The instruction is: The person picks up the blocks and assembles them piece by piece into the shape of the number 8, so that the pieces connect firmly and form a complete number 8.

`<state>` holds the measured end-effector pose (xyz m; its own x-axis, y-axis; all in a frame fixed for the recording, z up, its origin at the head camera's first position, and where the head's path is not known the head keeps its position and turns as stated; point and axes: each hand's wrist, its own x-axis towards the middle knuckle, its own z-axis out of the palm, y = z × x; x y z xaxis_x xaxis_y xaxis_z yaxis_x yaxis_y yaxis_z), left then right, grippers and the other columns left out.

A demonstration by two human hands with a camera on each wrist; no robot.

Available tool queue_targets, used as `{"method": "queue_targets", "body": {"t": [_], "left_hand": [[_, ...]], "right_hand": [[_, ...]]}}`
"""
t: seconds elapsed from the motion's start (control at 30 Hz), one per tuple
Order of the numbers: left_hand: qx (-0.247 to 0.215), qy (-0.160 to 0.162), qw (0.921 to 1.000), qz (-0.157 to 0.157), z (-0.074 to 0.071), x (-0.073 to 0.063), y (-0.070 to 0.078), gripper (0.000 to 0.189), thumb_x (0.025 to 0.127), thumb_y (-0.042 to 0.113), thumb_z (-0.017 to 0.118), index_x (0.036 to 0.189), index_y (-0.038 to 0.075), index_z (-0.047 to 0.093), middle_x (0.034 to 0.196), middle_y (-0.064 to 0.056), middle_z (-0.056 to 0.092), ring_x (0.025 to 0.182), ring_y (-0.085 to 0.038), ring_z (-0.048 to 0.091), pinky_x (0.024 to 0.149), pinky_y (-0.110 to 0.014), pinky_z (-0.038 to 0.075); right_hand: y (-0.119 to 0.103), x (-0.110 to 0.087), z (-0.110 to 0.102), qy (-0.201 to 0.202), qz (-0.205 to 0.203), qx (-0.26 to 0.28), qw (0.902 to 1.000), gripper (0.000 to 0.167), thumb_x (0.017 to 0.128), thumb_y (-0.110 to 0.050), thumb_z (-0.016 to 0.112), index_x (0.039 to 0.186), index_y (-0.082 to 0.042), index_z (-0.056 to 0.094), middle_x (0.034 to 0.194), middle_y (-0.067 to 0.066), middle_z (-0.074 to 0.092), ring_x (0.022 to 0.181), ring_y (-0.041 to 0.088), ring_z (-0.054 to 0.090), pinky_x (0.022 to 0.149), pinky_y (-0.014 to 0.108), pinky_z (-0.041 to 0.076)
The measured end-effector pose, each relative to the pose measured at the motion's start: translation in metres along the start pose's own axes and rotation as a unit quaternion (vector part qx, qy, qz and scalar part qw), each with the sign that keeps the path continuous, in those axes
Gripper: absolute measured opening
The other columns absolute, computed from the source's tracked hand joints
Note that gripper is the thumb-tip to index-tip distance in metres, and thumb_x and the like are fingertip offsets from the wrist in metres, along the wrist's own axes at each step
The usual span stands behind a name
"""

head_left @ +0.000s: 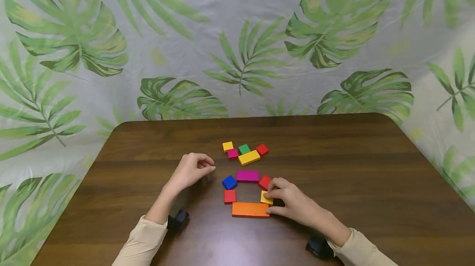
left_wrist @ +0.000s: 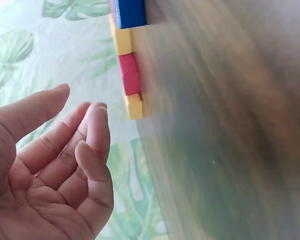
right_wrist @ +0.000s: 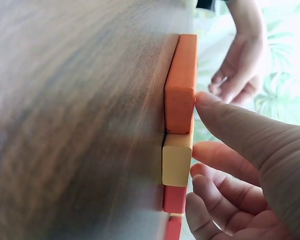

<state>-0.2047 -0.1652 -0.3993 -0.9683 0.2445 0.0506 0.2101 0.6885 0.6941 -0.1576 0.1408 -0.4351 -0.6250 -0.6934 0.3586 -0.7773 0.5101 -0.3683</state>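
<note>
My right hand (head_left: 293, 202) rests its fingertips on the small yellow block (head_left: 265, 198), the thumb touching the right end of the long orange block (head_left: 250, 210). In the right wrist view the thumb tip meets the top of that orange block (right_wrist: 181, 107), and no block is lifted. A red block (head_left: 265, 182) lies just beyond the yellow one, by the fingers. To the left, my left hand (head_left: 193, 171) hovers with loosely bent fingers, holding nothing. Nearest it are a blue block (head_left: 229, 182) and another red block (head_left: 230, 196). A magenta block (head_left: 248, 176) completes the ring's far side.
Farther back lie a yellow square block (head_left: 228, 146), a magenta one (head_left: 232, 154), a green one (head_left: 244, 149), a yellow oblong (head_left: 249, 158) and a red one (head_left: 262, 149). All sit on a dark wooden table (head_left: 352, 167) before a leaf-patterned curtain (head_left: 259, 105).
</note>
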Motion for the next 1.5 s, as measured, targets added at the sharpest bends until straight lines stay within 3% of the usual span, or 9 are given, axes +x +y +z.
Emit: {"method": "queue_targets", "body": {"t": [0.3,0.47,0.7,0.83,0.9,1.07,1.1,1.5], "left_hand": [[0.028,-0.006,0.9991,0.032,0.002,0.039,0.0,0.017,0.08,0.008,0.07,0.094,-0.003,0.07,0.084,-0.013,0.071,0.07,-0.016,0.062,0.065,-0.026,0.053],[0.046,-0.021,0.9984,0.025,0.008,0.058,0.002,0.023,0.079,0.006,0.071,0.1,-0.004,0.069,0.09,-0.015,0.07,0.074,-0.017,0.064,0.067,-0.027,0.054],[0.068,-0.019,0.9974,0.014,0.013,0.078,0.004,0.029,0.078,0.004,0.072,0.105,-0.004,0.067,0.097,-0.017,0.069,0.083,-0.023,0.065,0.075,-0.031,0.055],[0.071,-0.024,0.9972,0.007,0.014,0.09,-0.003,0.029,0.077,0.008,0.075,0.104,-0.002,0.068,0.097,-0.015,0.07,0.084,-0.023,0.065,0.078,-0.032,0.055],[0.076,-0.023,0.9967,0.019,0.017,0.095,-0.009,0.03,0.076,0.01,0.077,0.102,0.0,0.069,0.096,-0.014,0.07,0.082,-0.02,0.064,0.074,-0.029,0.054],[0.079,-0.031,0.9964,0.003,0.022,0.1,-0.01,0.033,0.077,0.009,0.075,0.108,0.0,0.068,0.101,-0.014,0.07,0.088,-0.022,0.065,0.078,-0.031,0.055],[0.081,-0.036,0.996,-0.012,0.021,0.099,-0.007,0.033,0.078,0.007,0.074,0.11,0.0,0.067,0.103,-0.015,0.07,0.092,-0.024,0.065,0.082,-0.034,0.054],[0.126,-0.032,0.9915,-0.005,0.017,0.089,-0.001,0.026,0.076,0.01,0.076,0.1,0.002,0.072,0.095,-0.012,0.071,0.081,-0.019,0.061,0.075,-0.031,0.052]], "right_hand": [[-0.001,0.001,0.001,-0.005,0.013,0.011,0.9999,0.026,0.072,-0.023,0.08,0.093,-0.008,0.073,0.091,-0.003,0.055,0.083,0.005,0.047,0.07,0.016,0.047],[-0.001,0.0,0.0,-0.002,0.012,0.012,0.9999,0.026,0.072,-0.023,0.08,0.092,-0.007,0.073,0.091,-0.002,0.055,0.083,0.005,0.047,0.07,0.015,0.047],[-0.001,-0.001,-0.001,0.002,0.009,0.015,0.9998,0.026,0.071,-0.022,0.08,0.091,-0.007,0.073,0.091,-0.002,0.055,0.082,0.005,0.047,0.069,0.015,0.047],[-0.001,-0.001,-0.001,-0.003,0.012,0.013,0.9998,0.026,0.072,-0.023,0.08,0.092,-0.007,0.073,0.091,-0.002,0.055,0.082,0.005,0.047,0.07,0.015,0.046],[-0.001,0.0,-0.001,-0.006,0.013,0.013,0.9998,0.026,0.073,-0.023,0.08,0.092,-0.008,0.073,0.091,-0.002,0.055,0.083,0.005,0.047,0.07,0.015,0.046],[-0.002,0.0,-0.002,-0.009,0.019,0.014,0.9997,0.026,0.072,-0.023,0.08,0.092,-0.007,0.073,0.091,-0.002,0.055,0.083,0.005,0.048,0.07,0.016,0.047],[-0.002,0.001,-0.002,-0.009,0.02,0.014,0.9997,0.026,0.072,-0.023,0.08,0.092,-0.007,0.073,0.091,-0.002,0.055,0.083,0.005,0.048,0.07,0.016,0.047],[-0.002,0.001,-0.003,-0.018,0.029,0.014,0.9993,0.027,0.073,-0.024,0.079,0.093,-0.007,0.073,0.092,-0.002,0.054,0.083,0.004,0.047,0.07,0.015,0.046]]}}
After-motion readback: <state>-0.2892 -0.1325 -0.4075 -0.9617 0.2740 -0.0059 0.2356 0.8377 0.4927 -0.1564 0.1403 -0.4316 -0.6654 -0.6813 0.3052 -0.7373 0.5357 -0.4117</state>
